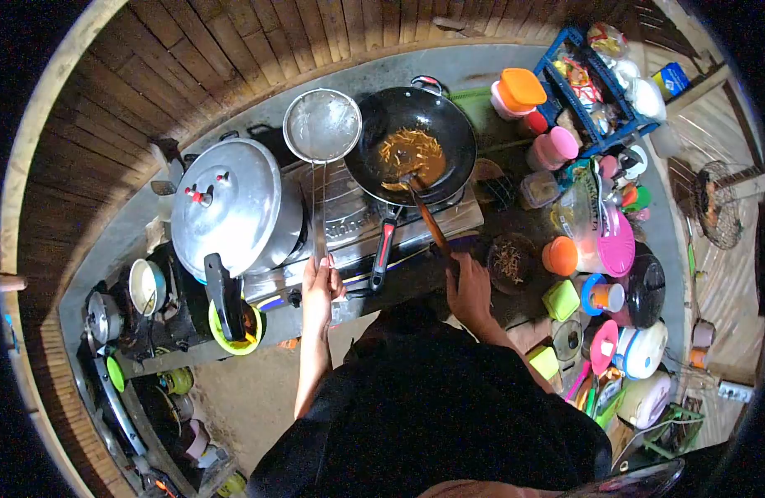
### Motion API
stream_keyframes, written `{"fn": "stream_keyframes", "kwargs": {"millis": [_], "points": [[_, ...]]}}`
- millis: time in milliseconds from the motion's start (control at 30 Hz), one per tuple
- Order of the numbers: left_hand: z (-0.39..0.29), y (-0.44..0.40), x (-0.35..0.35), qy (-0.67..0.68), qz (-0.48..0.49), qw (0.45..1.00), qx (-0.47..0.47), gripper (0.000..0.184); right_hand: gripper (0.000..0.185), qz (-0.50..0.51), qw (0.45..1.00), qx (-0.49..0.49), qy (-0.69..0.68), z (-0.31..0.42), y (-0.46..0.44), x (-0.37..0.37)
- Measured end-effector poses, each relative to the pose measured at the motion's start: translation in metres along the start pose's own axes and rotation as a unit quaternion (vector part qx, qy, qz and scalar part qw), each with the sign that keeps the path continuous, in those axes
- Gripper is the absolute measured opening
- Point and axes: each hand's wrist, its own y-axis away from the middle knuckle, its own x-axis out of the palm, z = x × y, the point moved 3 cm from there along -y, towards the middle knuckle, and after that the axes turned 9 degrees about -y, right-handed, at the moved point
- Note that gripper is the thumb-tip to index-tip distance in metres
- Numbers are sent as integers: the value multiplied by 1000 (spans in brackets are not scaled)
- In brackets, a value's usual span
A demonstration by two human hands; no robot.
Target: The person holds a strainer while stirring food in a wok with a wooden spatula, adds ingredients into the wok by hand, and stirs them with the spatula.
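My left hand [319, 286] is closed round the long handle of a metal strainer [322, 126], whose round mesh is beside the wok's left edge. A black wok [374, 137] sits on the gas stove [349, 212], its black and red handle pointing towards me. Brown sauce with thin strips of food [424, 158] lies in the wok. The wooden handle of a spatula [428, 217] is gripped in my right hand [468, 286], and its tip rests in the sauce. A plate with small dry pieces [510, 262] is just right of my right hand.
A large pressure cooker [225, 203] stands at the left, with a green bowl [235, 336] below it. Plastic containers, including an orange-lidded one [522, 86] and a pink lid [616, 242], crowd the right side. A blue crate [594, 91] holds packets at the back right.
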Motion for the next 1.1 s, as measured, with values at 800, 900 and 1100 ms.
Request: {"fn": "stream_keyframes", "kwargs": {"millis": [800, 900, 1100], "points": [[2, -31, -22, 29, 119, 992, -9, 14, 29, -43, 996, 81, -21, 25, -12, 40], [2, -35, -26, 32, 119, 992, 1, 14, 28, -72, 995, 64, 12, 31, 15, 30], [3, -36, -28, 44, 125, 991, 6, 13, 29, -123, 990, 70, -19, -1, 16, 26]]}}
